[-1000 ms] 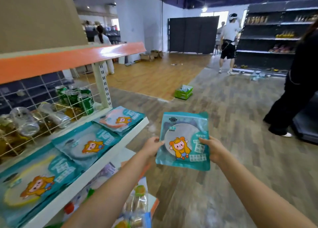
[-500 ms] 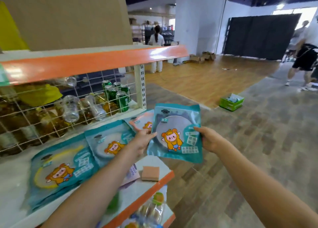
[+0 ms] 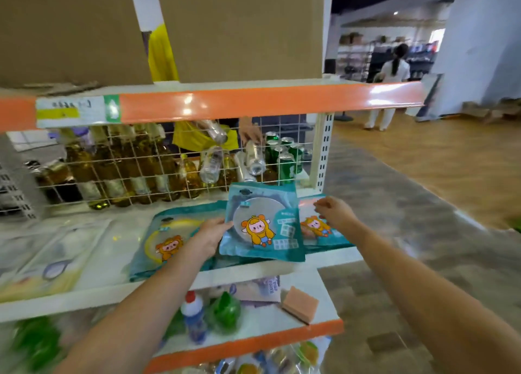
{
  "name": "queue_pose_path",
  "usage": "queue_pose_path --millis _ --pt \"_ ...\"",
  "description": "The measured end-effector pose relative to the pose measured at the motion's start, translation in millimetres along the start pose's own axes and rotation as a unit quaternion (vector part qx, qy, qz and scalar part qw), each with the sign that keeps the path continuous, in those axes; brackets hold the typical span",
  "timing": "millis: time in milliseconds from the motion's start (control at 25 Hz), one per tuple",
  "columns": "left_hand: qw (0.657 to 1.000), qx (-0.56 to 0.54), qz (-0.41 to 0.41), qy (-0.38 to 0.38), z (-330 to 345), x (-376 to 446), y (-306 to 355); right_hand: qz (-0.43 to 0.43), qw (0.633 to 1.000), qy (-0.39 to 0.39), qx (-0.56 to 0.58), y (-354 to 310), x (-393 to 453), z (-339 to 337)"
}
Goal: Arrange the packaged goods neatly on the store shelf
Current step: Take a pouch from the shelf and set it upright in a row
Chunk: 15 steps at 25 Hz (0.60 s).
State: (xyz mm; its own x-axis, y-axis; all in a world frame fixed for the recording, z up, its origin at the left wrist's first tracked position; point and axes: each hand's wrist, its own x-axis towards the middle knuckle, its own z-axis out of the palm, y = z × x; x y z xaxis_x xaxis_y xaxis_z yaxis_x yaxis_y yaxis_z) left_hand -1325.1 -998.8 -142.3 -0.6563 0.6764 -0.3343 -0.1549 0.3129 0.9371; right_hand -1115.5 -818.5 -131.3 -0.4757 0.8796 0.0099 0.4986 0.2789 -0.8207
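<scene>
A teal packet (image 3: 262, 224) with a cartoon figure and a round grey disc is tilted over the white middle shelf (image 3: 197, 282). My left hand (image 3: 208, 238) pinches its left edge. My right hand (image 3: 335, 212) hovers just right of the packet with loosely curled fingers, holding nothing, above a second teal packet (image 3: 320, 231) that lies at the shelf's right end. A third teal packet (image 3: 165, 242) with a yellow ring lies flat under my left wrist. Pale packets (image 3: 42, 260) lie further left, blurred.
A wire grid (image 3: 141, 162) backs the shelf, with oil bottles (image 3: 107, 170) and green cans (image 3: 284, 159) behind it; someone in yellow (image 3: 197, 139) handles bottles there. Cardboard boxes (image 3: 239, 29) stand on top. A sponge (image 3: 300, 304) and a bottle (image 3: 194, 317) sit on the lower shelf. A person (image 3: 389, 85) stands in the far aisle.
The view has swung left onto the shelf. Both hands carried the packet from over the floor to above the middle shelf, and my right hand has let go of it.
</scene>
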Motion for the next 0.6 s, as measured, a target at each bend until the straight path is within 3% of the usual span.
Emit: queue_pose_path --millis 120,320,480,600 --pt "0.998 -0.004 -0.023 0.054 -20 7 -7 -0.083 0.984 -0.022 -0.158 -9 9 20" --pt "0.994 0.031 -0.048 0.094 -25 23 -19 -0.133 0.95 -0.042 -0.279 -11 12 38" --pt "0.981 0.143 -0.029 0.131 -16 32 -22 -0.145 0.927 -0.065 -0.338 -10 14 41" --pt "0.949 0.284 0.01 0.139 -12 32 -17 -0.16 0.915 -0.089 -0.36 -3 13 42"
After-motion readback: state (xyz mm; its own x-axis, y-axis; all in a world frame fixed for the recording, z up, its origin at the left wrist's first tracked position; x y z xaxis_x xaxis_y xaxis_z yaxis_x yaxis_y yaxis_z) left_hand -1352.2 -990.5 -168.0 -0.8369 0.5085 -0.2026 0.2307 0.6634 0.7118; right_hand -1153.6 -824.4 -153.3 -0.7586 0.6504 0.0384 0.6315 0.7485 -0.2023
